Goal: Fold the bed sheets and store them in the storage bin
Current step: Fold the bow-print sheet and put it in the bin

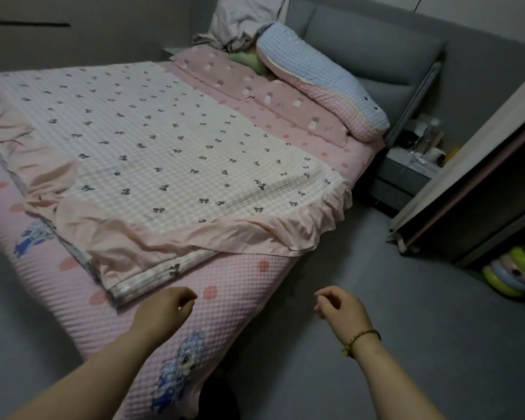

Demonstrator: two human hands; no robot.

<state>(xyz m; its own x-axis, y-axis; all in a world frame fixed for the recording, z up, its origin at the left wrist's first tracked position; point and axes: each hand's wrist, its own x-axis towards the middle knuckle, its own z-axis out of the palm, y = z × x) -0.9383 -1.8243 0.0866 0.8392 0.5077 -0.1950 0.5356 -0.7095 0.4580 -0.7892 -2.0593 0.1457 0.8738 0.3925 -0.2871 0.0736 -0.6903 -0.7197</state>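
The bed, under a pink quilted cover, carries a white bow-print sheet with a pink ruffle, spread flat with its near edge folded back. Two pink pillows, a blue-and-pink bolster and crumpled bedding lie at the head end.

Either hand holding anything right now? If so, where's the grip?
Nothing is held. The left hand and right hand are both loosely curled and empty; neither touches the bow-print sheet.

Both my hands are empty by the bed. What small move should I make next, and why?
Probably reach the left hand to the near corner of the sheet: it lies spread on the bed, unheld, and that corner is just beyond that hand.
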